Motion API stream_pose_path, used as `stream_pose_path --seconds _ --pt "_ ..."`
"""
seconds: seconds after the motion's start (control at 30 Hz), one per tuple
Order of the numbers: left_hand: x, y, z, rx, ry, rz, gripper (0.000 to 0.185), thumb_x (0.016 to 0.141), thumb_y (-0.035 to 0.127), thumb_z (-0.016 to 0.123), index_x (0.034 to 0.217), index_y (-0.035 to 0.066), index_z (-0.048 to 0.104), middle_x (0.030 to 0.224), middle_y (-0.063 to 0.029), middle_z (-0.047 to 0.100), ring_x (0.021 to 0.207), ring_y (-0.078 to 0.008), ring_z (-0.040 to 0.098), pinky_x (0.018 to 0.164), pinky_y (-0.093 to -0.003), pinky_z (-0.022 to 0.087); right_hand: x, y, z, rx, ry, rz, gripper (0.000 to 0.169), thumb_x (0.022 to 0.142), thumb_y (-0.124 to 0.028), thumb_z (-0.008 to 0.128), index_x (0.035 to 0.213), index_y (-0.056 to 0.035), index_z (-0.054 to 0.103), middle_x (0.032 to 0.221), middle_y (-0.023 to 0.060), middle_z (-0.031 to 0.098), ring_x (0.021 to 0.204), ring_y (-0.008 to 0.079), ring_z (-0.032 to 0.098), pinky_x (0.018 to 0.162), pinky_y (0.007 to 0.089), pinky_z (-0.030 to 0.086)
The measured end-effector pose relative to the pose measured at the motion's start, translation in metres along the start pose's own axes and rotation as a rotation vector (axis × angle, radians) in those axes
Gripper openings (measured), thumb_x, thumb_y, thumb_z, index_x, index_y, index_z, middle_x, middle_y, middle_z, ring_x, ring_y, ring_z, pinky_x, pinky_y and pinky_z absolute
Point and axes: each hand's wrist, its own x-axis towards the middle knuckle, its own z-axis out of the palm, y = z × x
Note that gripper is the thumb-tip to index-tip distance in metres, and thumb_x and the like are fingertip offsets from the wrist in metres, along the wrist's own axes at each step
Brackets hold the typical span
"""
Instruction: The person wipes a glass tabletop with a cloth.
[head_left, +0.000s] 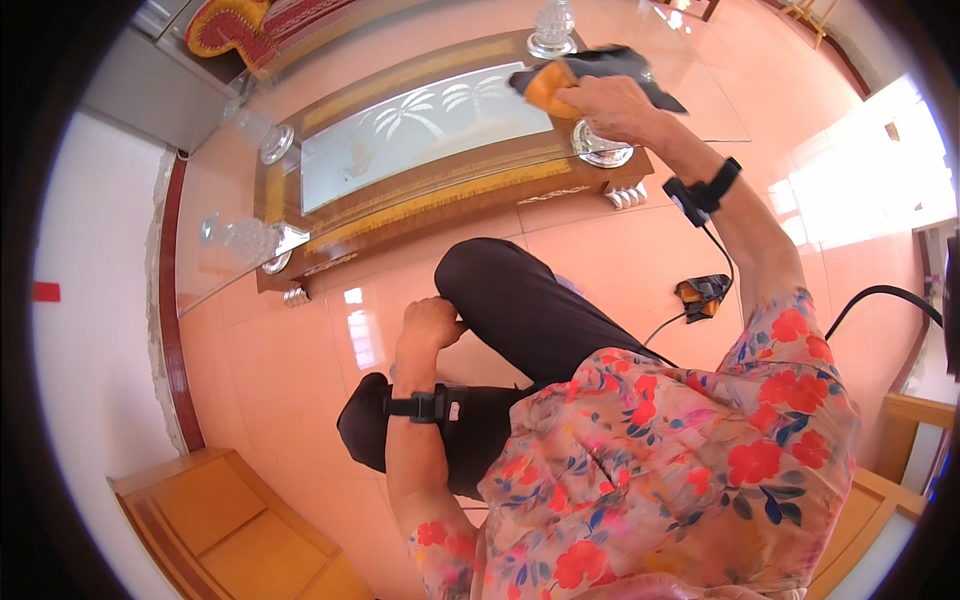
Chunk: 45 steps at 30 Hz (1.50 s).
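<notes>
My right hand (611, 105) grips a black and orange cloth (559, 84) above the right end of a glass-topped coffee table (442, 201). The cloth's dark part looks blurred. My left hand (433, 322) is curled beside my raised knee, and no object shows in it. Under the clear glass lies a pale panel (420, 124) with white palm trees, set in a brown and gold wooden base. Glass pillars with silvery feet hold up the glass top, one of them (602, 150) just below my right hand.
Another black and orange piece, perhaps cloth (703, 297), lies on the tiled floor to the right, beside a thin cable. A wooden piece of furniture (232, 517) stands at the lower left. A red and gold seat (232, 34) is beyond the table. A white wall (97, 315) runs along the left.
</notes>
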Motion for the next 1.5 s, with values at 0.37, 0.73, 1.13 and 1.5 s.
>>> stream_pose_path --seconds 0.37,0.73,1.13,1.5 --pt "0.011 -0.002 0.004 -0.045 -0.009 -0.042 0.032 0.078 0.040 0.060 0.094 0.014 0.068 0.094 -0.0099 0.066 0.092 -0.0259 0.062 0.078 -0.0373 0.049 0.027 0.131 0.037 -0.160 -0.022 0.313 0.036 0.081 -0.013 0.048 0.116 -0.0226 0.052 0.094 0.0132 0.061 0.084 0.0305 0.061 0.071 0.0405 0.050" --pt "0.011 0.002 0.023 0.106 0.134 0.029 0.035 0.081 0.042 0.057 0.087 0.010 0.069 0.089 -0.0087 0.064 0.087 -0.0229 0.062 0.075 -0.0357 0.045 -0.138 0.131 0.030 -0.167 0.082 0.449 0.045 0.080 -0.007 0.048 0.123 -0.0213 0.051 0.083 0.0146 0.053 0.078 0.0323 0.058 0.066 0.0424 0.046" --pt "0.014 0.010 0.008 0.082 0.039 -0.017 0.020 0.080 0.017 0.053 0.089 0.014 0.070 0.094 -0.0056 0.068 0.090 -0.0198 0.064 0.076 -0.0352 0.045 -0.027 -0.102 0.003 0.082 0.267 -0.127 0.041 0.071 -0.005 0.055 0.111 -0.0156 0.053 0.073 0.0109 0.053 0.064 0.0304 0.056 0.060 0.0424 0.044" --pt "0.008 0.012 0.008 0.054 0.105 -0.050 0.019 0.075 0.018 0.056 0.087 0.014 0.071 0.091 -0.0064 0.068 0.088 -0.0202 0.064 0.072 -0.0347 0.044 0.107 -0.279 0.005 0.148 0.269 -0.765 0.019 0.072 -0.010 0.056 0.091 -0.0096 0.058 0.074 0.0116 0.056 0.068 0.0273 0.058 0.058 0.0393 0.040"
